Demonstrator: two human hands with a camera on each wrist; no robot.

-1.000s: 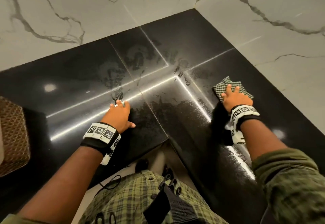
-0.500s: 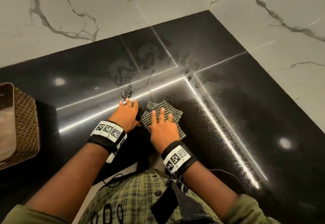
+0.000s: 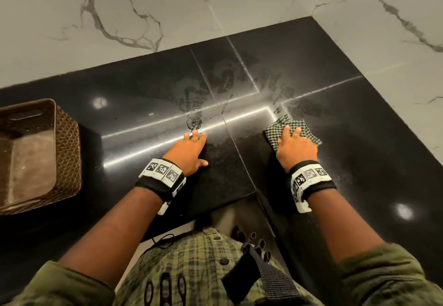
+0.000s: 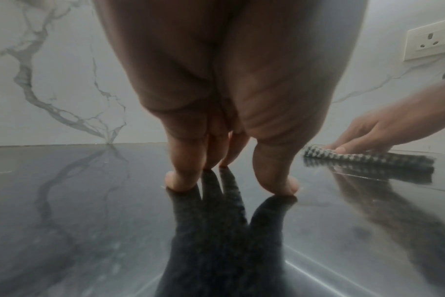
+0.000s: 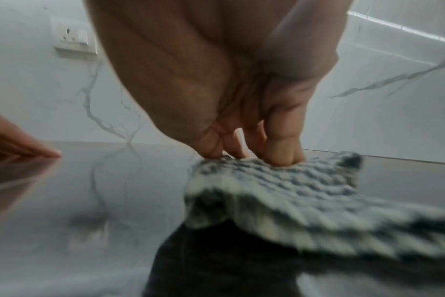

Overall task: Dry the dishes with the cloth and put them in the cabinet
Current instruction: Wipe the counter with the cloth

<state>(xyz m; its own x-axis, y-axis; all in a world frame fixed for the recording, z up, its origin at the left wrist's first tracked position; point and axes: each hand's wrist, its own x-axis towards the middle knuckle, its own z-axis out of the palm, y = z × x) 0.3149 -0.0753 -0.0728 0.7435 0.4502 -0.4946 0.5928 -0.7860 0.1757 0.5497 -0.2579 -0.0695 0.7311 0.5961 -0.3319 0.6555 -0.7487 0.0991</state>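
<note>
I see a shiny black counter (image 3: 148, 85) that fills the middle of the head view and bends round a corner; wet smears sit near its middle, and small round lights shine on it; white walls with grey veins (image 3: 143, 5) stand along the top; a brown woven basket (image 3: 68, 152) sits at the left edge; a white wall socket (image 4: 431, 41) shows at the upper right of the left wrist view.

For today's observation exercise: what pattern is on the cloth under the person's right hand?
The cloth has a small dark-and-pale check, clearest in the head view.
</note>
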